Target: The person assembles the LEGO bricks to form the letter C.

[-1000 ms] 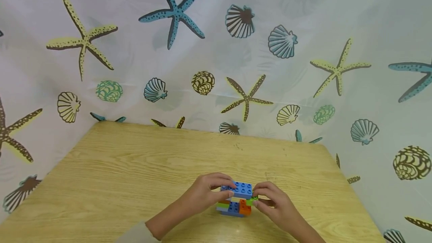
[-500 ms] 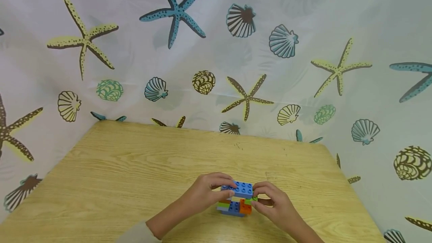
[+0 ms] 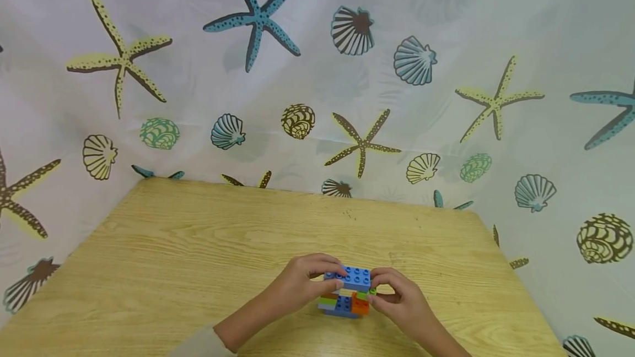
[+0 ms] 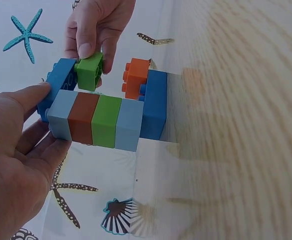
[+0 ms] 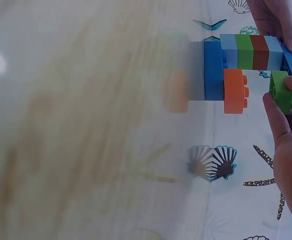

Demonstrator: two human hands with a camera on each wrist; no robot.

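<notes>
Toy building bricks form an open-sided structure on the wooden table. Its base is a long blue brick (image 4: 155, 107). At one end rises a column of light blue, green, brown (image 4: 82, 117) and light blue bricks; an orange brick (image 4: 137, 78) sits on the other end. A second long blue brick (image 3: 359, 278) tops the column and overhangs to the right. My left hand (image 3: 303, 279) grips this top brick near the column. My right hand (image 3: 404, 300) pinches a small green brick (image 4: 89, 72) under the overhang, above the orange brick. Whether its studs are joined to the blue brick, I cannot tell.
The light wooden table (image 3: 223, 230) stretches behind and to both sides of the hands. A curtain (image 3: 307, 81) printed with starfish and shells hangs along its back and sides.
The green brick and right fingers have shifted slightly left, further beneath the overhanging blue brick. My left hand keeps its hold on the top brick, almost still.
</notes>
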